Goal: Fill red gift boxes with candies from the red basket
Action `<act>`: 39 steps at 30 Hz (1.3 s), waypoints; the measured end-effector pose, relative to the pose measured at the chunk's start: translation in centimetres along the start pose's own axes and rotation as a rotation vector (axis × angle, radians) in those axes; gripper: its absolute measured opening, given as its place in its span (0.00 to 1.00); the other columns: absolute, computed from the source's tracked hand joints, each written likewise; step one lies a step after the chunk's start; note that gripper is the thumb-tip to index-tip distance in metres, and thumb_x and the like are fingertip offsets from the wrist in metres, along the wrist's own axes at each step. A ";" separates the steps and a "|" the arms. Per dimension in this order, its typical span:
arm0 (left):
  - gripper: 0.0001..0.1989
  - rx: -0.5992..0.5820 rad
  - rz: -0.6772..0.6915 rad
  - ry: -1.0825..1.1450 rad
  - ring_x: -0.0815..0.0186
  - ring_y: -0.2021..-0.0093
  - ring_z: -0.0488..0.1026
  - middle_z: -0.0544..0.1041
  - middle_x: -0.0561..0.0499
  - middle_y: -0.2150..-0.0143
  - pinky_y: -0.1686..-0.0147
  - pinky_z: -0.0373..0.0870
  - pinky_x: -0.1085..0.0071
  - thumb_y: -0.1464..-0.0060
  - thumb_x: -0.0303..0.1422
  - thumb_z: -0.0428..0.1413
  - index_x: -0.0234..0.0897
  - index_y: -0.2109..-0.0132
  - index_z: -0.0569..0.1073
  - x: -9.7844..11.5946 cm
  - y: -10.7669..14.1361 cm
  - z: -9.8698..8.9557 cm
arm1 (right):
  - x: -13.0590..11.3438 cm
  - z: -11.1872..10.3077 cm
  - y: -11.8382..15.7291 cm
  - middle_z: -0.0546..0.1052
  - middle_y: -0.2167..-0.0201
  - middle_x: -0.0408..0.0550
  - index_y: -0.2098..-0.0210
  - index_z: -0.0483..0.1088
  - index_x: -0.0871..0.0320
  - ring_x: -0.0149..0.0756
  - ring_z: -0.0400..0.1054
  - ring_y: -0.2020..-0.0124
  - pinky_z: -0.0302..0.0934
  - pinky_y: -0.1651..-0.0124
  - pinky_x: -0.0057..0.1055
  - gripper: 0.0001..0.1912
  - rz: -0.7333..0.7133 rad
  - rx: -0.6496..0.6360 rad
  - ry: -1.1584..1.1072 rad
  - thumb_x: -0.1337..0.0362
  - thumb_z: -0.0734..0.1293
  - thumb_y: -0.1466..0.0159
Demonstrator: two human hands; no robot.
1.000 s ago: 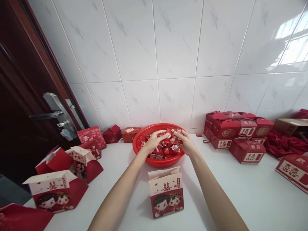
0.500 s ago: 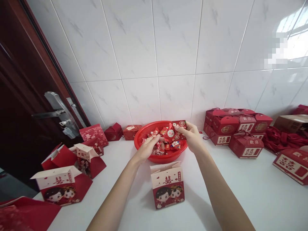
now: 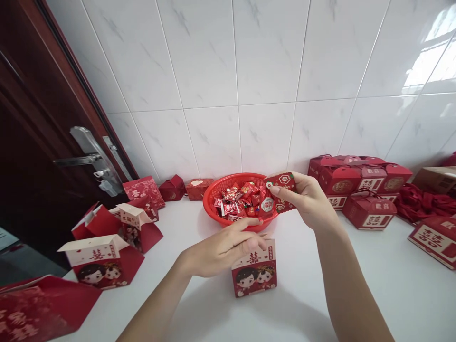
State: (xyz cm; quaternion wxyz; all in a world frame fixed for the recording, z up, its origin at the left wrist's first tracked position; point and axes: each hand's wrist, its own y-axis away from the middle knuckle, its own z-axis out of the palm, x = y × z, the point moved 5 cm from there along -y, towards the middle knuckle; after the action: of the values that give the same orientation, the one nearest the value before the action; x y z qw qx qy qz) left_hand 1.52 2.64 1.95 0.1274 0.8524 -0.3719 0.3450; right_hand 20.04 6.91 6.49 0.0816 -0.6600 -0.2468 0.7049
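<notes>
In the head view my right hand [image 3: 311, 199] pinches a flat red candy packet [image 3: 283, 192] with a flower pattern. Beside that packet hangs a red wrapped candy [image 3: 267, 204] with a round pale label; whether my fingers grip it too is hard to tell. Both are at the right rim of a red plastic basket [image 3: 217, 183] full of wrapped candies [image 3: 237, 202]. My left hand [image 3: 226, 247], fingers loosely stretched and nothing seen in them, hovers over the top of an upright red and cream gift box [image 3: 254, 280] printed with two cartoon figures. It hides part of the box's top.
More gift boxes [image 3: 101, 266] with raised flaps stand on the left, near a dark door with a metal handle [image 3: 85, 154]. Stacked red boxes [image 3: 338, 183] sit at the right by the tiled wall, with a red cloth heap [image 3: 409, 202] beside them. All rest on a white table [image 3: 306, 304].
My left hand has come down from the candies to above the gift box's top. My right hand has moved right and slightly nearer with the packet. The view has shifted slightly.
</notes>
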 end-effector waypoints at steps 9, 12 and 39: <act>0.23 0.177 0.037 0.013 0.64 0.64 0.72 0.76 0.51 0.64 0.60 0.66 0.68 0.29 0.45 0.41 0.37 0.60 0.75 -1.7 -2.2 -0.6 | -0.1 0.2 0.1 0.79 0.69 0.46 0.62 0.78 0.58 0.35 0.72 0.68 0.68 0.66 0.29 0.12 -0.009 -0.049 0.110 0.56 0.72 0.38; 0.24 0.272 0.035 -0.058 0.66 0.70 0.66 0.70 0.53 0.70 0.65 0.62 0.69 0.29 0.45 0.41 0.37 0.68 0.69 -2.4 -2.7 -1.4 | -0.2 0.3 0.1 0.79 0.69 0.45 0.63 0.77 0.58 0.35 0.72 0.68 0.67 0.67 0.28 0.11 -0.009 -0.049 0.125 0.56 0.72 0.38; 0.12 0.421 0.060 0.005 0.58 0.57 0.78 0.83 0.48 0.56 0.57 0.73 0.64 0.40 0.30 0.54 0.42 0.58 0.83 -2.8 -1.6 -3.8 | 1.0 -0.5 -0.6 0.80 0.70 0.45 0.62 0.78 0.57 0.35 0.72 0.70 0.66 0.69 0.29 0.11 -0.046 -0.041 0.168 0.57 0.72 0.39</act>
State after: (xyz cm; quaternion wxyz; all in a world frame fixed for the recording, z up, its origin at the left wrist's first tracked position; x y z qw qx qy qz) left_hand -0.55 7.12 2.88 -0.0630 0.8479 -0.3166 0.4206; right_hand 20.23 8.00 5.90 0.1046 -0.7126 -0.2684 0.6397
